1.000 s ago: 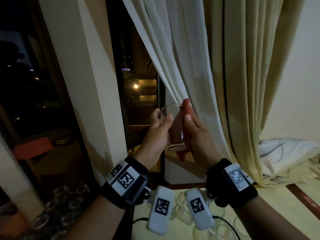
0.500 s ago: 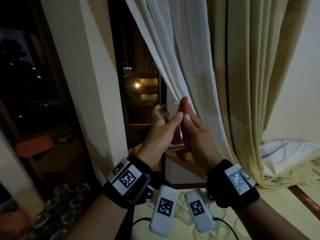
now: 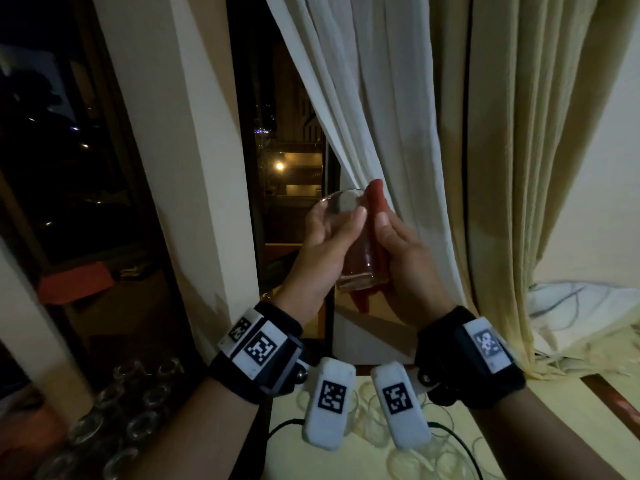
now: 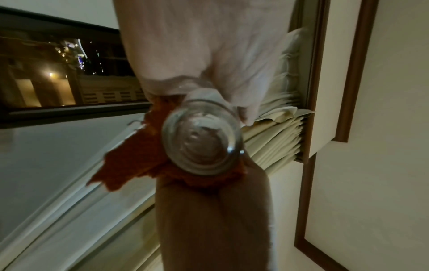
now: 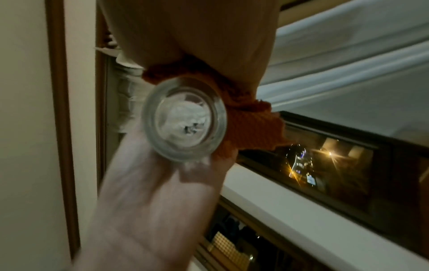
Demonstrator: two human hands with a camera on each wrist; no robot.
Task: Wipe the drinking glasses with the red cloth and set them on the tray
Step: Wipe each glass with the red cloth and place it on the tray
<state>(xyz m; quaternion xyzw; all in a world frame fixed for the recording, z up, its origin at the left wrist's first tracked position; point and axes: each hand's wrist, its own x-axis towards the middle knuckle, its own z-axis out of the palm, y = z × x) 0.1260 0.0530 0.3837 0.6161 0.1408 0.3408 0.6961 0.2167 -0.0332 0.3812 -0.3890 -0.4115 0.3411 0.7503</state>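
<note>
I hold a clear drinking glass (image 3: 343, 206) upright at chest height in front of the window. My left hand (image 3: 325, 244) grips it from the left, thumb across the near wall. My right hand (image 3: 405, 258) presses the red cloth (image 3: 377, 202) against the glass's right side, and a corner of the cloth hangs below the base. In the left wrist view the thick glass base (image 4: 202, 137) faces the camera with the red cloth (image 4: 139, 159) beside it. The right wrist view shows the glass base (image 5: 185, 119) with the red cloth (image 5: 250, 124) wrapped between it and my right hand (image 5: 185, 27).
Several glasses (image 3: 114, 403) stand on a dark surface at lower left. More glasses (image 3: 408, 455) sit on the yellow table (image 3: 554, 410) under my wrists. Curtains (image 3: 381, 98) hang close behind the hands. A white cloth heap (image 3: 581, 313) lies at right.
My left thumb has slid rightward across the glass toward the right hand, and the left hand has shifted its hold on the glass. The cloth stays pressed on the right side.
</note>
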